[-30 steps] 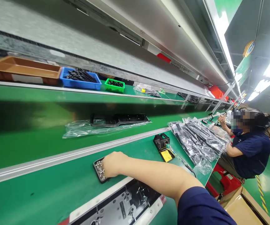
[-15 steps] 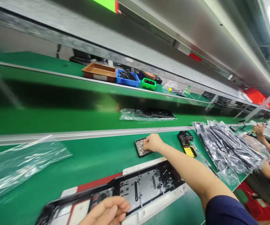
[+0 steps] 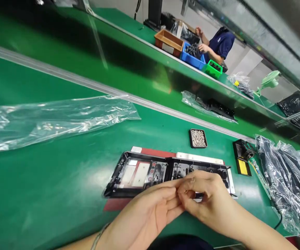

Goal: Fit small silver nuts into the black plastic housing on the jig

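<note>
Head view of our workstation. Our left hand (image 3: 150,211) and our right hand (image 3: 207,201) meet fingertip to fingertip just in front of the black plastic frame (image 3: 150,172), over its near edge. The right hand's fingers are curled and pinched together, and the left hand's fingers are extended toward them; whatever is pinched between them is too small to tell, so we cannot say what either hand grips. The black plastic frame lies flat on a red-and-white fixture plate (image 3: 199,158), which rests on the green tabletop (image 3: 61,173). Just beyond the frame, to the right, stands a small black tray of screws (image 3: 198,138), apart from both hands. Further right we see a black-and-yellow tool stand (image 3: 242,161), and beside it a pile of bagged black parts (image 3: 285,173). An empty clear plastic bag (image 3: 53,118) lies on the tabletop to the left, well apart from the frame. On the conveyor belt (image 3: 129,66) behind lies another bagged part (image 3: 209,106). On the far tabletop stand a brown bin (image 3: 168,42), a blue bin (image 3: 193,57) and a small green bin (image 3: 213,68), where another person (image 3: 219,43) in a dark blue shirt reaches into the blue bin.
</note>
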`<state>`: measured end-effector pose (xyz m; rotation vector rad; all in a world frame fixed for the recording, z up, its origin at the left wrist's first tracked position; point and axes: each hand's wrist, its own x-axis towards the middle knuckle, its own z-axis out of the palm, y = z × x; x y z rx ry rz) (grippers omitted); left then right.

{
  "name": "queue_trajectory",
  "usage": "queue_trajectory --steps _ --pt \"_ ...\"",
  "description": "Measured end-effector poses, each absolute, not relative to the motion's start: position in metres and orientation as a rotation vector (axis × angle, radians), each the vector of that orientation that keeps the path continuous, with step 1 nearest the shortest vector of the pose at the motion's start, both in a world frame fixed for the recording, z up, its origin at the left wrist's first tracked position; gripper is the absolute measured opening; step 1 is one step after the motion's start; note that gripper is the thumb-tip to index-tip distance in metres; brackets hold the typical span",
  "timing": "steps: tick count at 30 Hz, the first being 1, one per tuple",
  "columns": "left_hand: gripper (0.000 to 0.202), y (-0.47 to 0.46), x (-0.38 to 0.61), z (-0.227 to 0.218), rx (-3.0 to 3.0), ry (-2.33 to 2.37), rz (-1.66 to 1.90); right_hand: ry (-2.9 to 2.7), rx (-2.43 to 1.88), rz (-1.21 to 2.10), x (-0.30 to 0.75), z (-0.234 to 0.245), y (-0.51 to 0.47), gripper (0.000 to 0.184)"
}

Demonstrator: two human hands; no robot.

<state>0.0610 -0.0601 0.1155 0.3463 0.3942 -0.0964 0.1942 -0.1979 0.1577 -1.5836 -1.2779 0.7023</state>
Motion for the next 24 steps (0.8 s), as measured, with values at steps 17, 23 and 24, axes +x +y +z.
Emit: queue_trajectory --steps 17,23,24 --pt "0.039 -0.069 0.046 0.104 0.261 0.464 -0.206 -1.377 -1.569 0.423 0.194 0.140 -0.216 0.019" --pt "0.031 -0.067 0.045 0.105 0.181 0.398 -0.215 -1.458 -1.610 0.303 0.195 0.140 -0.215 0.025" --pt "0.034 -0.067 0.045 0.104 0.167 0.417 -0.214 -1.463 -1.600 0.292 0.195 0.140 -0.215 0.025"
